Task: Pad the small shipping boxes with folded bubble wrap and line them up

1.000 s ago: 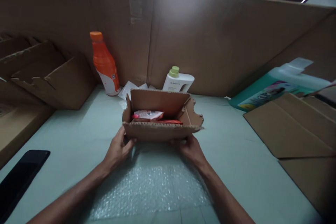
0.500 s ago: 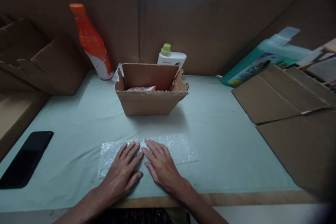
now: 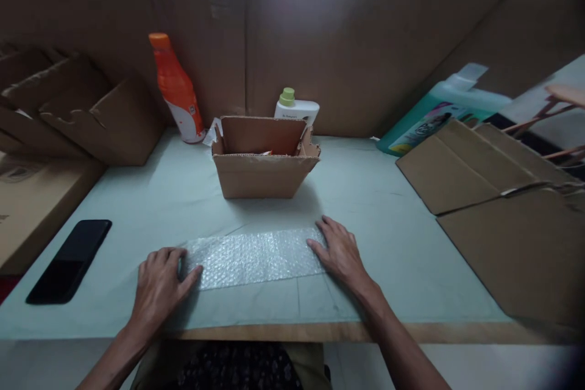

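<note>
A sheet of bubble wrap [image 3: 256, 257] lies flat on the pale green table [image 3: 393, 237] near its front edge. My left hand [image 3: 158, 289] rests palm down on the sheet's left end, fingers spread. My right hand [image 3: 340, 250] presses flat on the sheet's right end. Behind the sheet stands a small open cardboard box [image 3: 265, 161] with a packet partly showing inside.
An orange bottle [image 3: 176, 88] and a white bottle with a green cap [image 3: 295, 106] stand at the back by the cardboard wall. A black phone [image 3: 70, 259] lies at the left. Flattened cardboard [image 3: 493, 207] and a teal jug [image 3: 439, 113] fill the right; stacked cardboard [image 3: 86, 113] sits left.
My hands let go of the box, came down together on the middle of the bubble wrap, then slid apart to its two ends. The box stayed further back.
</note>
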A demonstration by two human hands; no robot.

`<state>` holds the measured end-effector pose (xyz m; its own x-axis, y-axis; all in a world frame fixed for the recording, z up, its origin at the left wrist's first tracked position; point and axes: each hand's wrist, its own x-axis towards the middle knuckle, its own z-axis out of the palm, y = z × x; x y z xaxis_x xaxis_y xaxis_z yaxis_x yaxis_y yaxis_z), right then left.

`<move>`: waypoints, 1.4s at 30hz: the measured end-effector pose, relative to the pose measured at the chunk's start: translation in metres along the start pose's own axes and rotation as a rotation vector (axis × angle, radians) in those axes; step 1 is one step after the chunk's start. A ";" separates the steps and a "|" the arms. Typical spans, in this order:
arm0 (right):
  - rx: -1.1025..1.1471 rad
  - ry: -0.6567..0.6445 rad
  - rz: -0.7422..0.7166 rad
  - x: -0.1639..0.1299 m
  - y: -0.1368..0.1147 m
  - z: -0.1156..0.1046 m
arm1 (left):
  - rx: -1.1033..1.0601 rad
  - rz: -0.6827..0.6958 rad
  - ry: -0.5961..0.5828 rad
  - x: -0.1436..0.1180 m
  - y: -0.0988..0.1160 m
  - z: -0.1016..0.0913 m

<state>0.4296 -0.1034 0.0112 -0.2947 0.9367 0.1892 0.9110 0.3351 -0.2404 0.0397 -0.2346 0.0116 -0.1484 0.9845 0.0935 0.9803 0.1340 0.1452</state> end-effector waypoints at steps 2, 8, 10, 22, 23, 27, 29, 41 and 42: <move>0.064 -0.021 -0.016 0.006 -0.011 0.001 | -0.050 -0.012 -0.033 0.002 0.007 0.002; 0.399 -0.097 0.110 -0.046 -0.028 -0.035 | -0.252 0.107 0.080 0.027 0.011 -0.005; 0.536 -0.157 0.181 -0.082 -0.035 -0.045 | -0.245 0.229 0.172 0.050 0.021 -0.012; 1.167 -0.394 0.453 -0.172 -0.115 -0.016 | -0.335 0.715 0.038 0.090 0.096 -0.012; 1.227 -0.414 0.472 -0.169 -0.117 -0.017 | -0.407 0.774 -0.037 0.068 0.086 -0.016; 1.622 -0.426 0.576 -0.147 -0.123 -0.019 | -0.694 0.838 -0.379 -0.022 0.063 -0.031; 1.715 -0.404 0.575 -0.132 -0.126 -0.020 | -0.799 0.739 -0.361 -0.045 0.071 -0.027; 0.414 0.067 -0.172 -0.111 -0.104 -0.004 | -0.551 0.229 -0.048 -0.001 0.103 0.034; 0.346 0.066 -0.209 -0.108 -0.105 0.000 | -0.534 0.243 -0.031 -0.001 0.103 0.034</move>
<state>0.3662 -0.2400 0.0159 -0.4338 0.8401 0.3258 0.6793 0.5425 -0.4942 0.1456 -0.2179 -0.0071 0.0836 0.9838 0.1586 0.7833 -0.1633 0.5999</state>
